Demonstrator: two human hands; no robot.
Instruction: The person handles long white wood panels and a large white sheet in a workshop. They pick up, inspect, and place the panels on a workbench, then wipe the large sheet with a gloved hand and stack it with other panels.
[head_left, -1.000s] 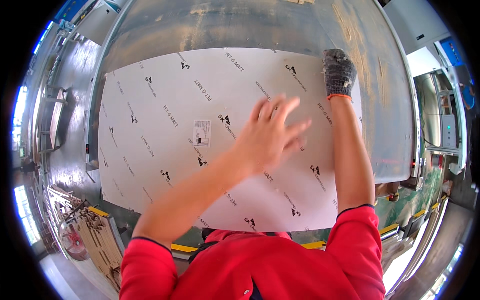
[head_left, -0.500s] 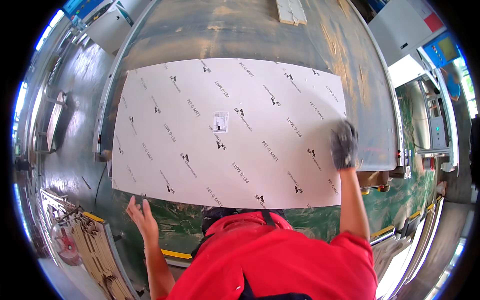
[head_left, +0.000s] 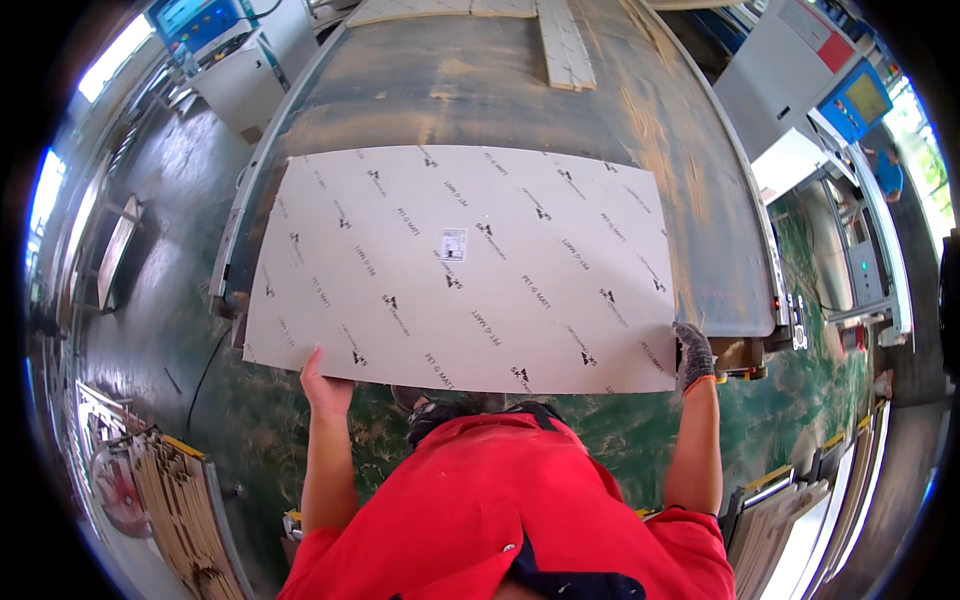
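A large white rectangular panel (head_left: 550, 300), printed all over with dark repeated markings, lies on the dusty conveyor bed, its near edge jutting out over the front. A small paper label (head_left: 454, 245) sticks to its top, near the middle. My bare left hand (head_left: 328, 384) grips the near edge toward the left corner, thumb on top and the fingers hidden below. On the other side my right hand (head_left: 695, 358), in a dark grey glove, holds the right edge close to the near corner; the panel partly hides its fingers.
Pale boards (head_left: 565, 50) lie at the far end of the conveyor bed (head_left: 400, 95). Machine cabinets stand on both sides, one with a blue control panel (head_left: 857, 100). Stacked boards lean at lower left (head_left: 180, 500) and lower right (head_left: 790, 520). The green floor (head_left: 590, 430) is dusty.
My left hand has come up from beside the panel and taken its near edge. My right hand has slid down the right edge to the near corner. The view has tilted farther up the conveyor.
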